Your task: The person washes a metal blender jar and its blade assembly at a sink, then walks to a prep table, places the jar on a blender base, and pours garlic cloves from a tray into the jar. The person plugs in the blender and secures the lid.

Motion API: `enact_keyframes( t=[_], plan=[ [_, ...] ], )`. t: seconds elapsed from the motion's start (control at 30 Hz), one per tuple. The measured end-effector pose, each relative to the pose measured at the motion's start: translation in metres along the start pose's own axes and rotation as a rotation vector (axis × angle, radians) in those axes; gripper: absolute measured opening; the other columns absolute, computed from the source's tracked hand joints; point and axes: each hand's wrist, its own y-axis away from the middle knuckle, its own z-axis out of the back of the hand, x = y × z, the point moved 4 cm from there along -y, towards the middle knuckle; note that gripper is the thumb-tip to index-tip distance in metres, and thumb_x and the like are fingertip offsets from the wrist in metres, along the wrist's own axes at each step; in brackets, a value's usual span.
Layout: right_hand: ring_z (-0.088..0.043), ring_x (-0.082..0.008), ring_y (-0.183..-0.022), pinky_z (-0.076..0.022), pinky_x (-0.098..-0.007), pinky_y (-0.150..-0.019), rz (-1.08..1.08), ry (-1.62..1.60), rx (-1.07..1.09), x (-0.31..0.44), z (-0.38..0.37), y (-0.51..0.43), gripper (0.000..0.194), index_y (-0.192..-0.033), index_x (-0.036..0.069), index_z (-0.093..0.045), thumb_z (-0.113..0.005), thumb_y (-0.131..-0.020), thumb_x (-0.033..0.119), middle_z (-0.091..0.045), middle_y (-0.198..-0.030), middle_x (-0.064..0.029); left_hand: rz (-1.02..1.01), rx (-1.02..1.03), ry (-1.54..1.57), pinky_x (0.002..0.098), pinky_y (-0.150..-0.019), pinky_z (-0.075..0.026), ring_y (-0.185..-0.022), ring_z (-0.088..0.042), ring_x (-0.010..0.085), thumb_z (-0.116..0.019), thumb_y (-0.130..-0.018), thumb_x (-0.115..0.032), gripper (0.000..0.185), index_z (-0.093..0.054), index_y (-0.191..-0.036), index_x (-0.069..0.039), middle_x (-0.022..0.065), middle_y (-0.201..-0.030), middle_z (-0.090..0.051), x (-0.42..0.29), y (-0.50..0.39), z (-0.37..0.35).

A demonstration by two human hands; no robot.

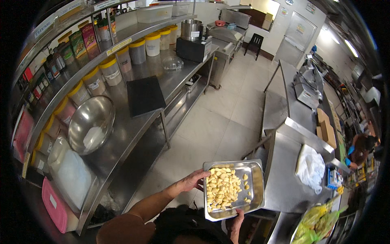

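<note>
Between my two hands is a rectangular stainless steel food pan (254, 204), held over the floor beside the right-hand steel table (283, 177). Pale peeled garlic cloves (222, 189) are heaped toward its left side, with several loose cloves scattered on the right. My left hand (195, 180) grips the pan's left wall, thumb over the rim. At the near side, my right hand (236, 220) has its thumb over the rim; its other fingers are mostly hidden under the pan.
A steel shelf bench (128, 131) on the left carries a large steel bowl (91, 122), a black board (145, 96) and yellow-lidded tubs (109, 70). White plastic bags (310, 167) and a green bag (320, 222) lie at right. A person wearing blue gloves (362, 149) works farther right.
</note>
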Motion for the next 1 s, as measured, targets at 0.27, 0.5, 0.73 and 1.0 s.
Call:
enact_keyframes(
  t=[0.27,0.5,0.73,1.0],
  plan=[
    [-0.058,-0.0268,-0.128,-0.0442,-0.0422,-0.112,0.056,0.102,0.365,0.199,-0.246,-0.153,0.076,-0.152,0.002,-0.044,-0.055,-0.103,0.059,-0.057,-0.144,-0.0107,-0.243,-0.251,-0.046,0.0471,-0.095,-0.058,-0.112,-0.070,0.0257,-0.061,-0.097,-0.030,0.047,-0.063,-0.132,0.002,0.0158,-0.129,-0.070,-0.116,-0.079,0.095],
    [-0.050,-0.0228,-0.134,-0.0356,-0.0422,-0.118,0.060,0.167,0.945,0.305,-0.456,-0.346,0.082,-0.154,0.000,-0.044,-0.043,-0.106,0.066,-0.056,-0.144,-0.0088,-0.500,-0.458,0.654,0.0515,-0.093,-0.062,-0.105,-0.073,0.0359,-0.063,-0.087,-0.020,0.043,-0.066,-0.123,0.003,0.0213,-0.122,-0.072,-0.266,-0.116,0.142],
    [-0.059,-0.0191,-0.125,-0.0461,-0.0352,-0.105,0.408,0.415,1.395,0.439,-0.694,-0.422,0.070,-0.159,0.001,-0.037,-0.049,-0.110,0.050,-0.053,-0.150,-0.0088,-1.201,-0.611,0.648,0.0537,-0.092,-0.065,-0.121,-0.067,0.0398,-0.054,-0.088,-0.012,0.066,-0.039,-0.149,0.007,0.0257,-0.137,-0.061,-0.464,-0.123,0.158],
    [-0.058,-0.0171,-0.123,-0.0444,-0.0319,-0.106,0.715,0.445,1.476,0.550,-0.917,-0.506,0.040,-0.148,0.003,-0.050,-0.055,-0.110,0.016,-0.060,-0.140,-0.0086,-1.611,-0.883,0.542,0.0521,-0.084,-0.069,-0.115,-0.069,0.0404,-0.059,-0.091,-0.009,0.059,-0.040,-0.143,0.012,0.0266,-0.138,-0.058,-0.655,-0.156,0.221]
  ],
)
